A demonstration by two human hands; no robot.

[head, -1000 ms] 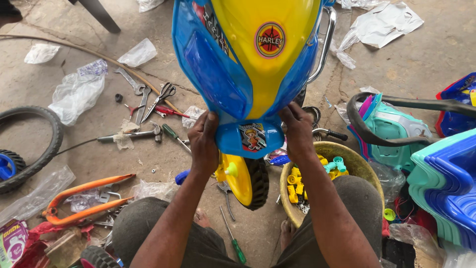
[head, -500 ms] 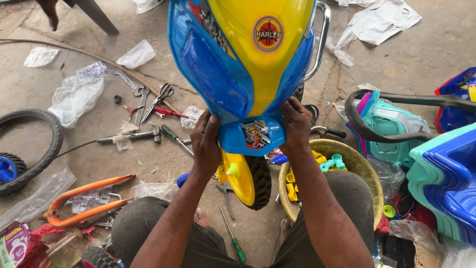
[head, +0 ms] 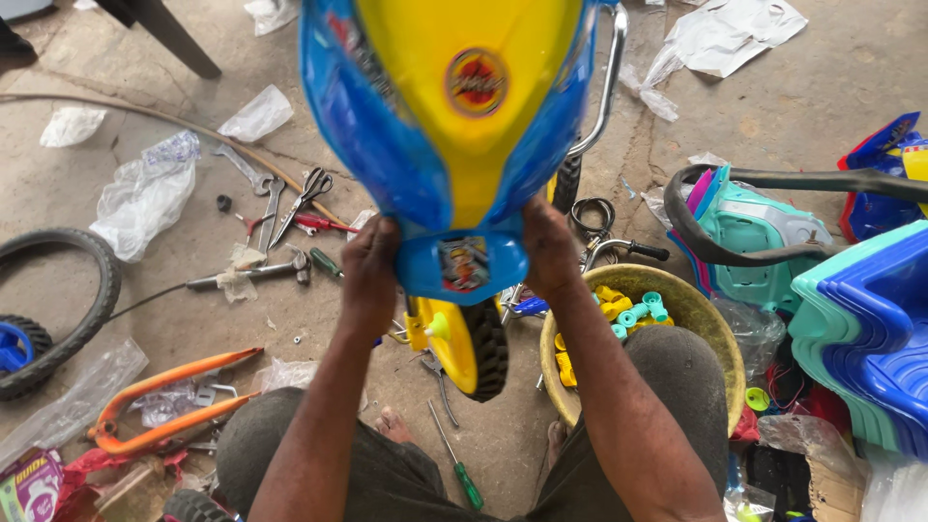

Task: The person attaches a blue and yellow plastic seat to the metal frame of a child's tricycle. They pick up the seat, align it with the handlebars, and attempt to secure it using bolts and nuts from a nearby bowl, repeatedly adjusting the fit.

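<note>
The person is sitting low over a rough, stained concrete floor (head: 193, 319) that is littered with crumpled clear plastic bags (head: 145, 193) and torn wrapping. Both hands are gripping a toy ride-on bike's body shell (head: 454, 135), glossy moulded plastic in blue with a yellow centre panel, held up right in front of the knees. The left hand (head: 370, 275) is clasping the left edge of the shell's narrow blue end, fingers curled round it; the right hand (head: 549, 253) is clamping the opposite edge the same way. Below the shell a yellow wheel with a black ribbed tyre (head: 474, 343) is standing upright between the legs.

A round red-and-yellow sticker (head: 477, 82) is sitting on the yellow panel, and a small rectangular picture label (head: 464, 264) is showing on the blue end between the hands.

To the left, scissors (head: 304, 198), a hammer (head: 251, 274) and a bent orange metal bar (head: 164, 416) are lying loose, near a black rubber tyre (head: 82, 290). A green-handled screwdriver (head: 454, 459) is lying by the feet. On the right a round yellowish basin (head: 710, 329) is holding small yellow and teal plastic parts, just beside stacked blue and teal moulded seats (head: 870, 338).
</note>
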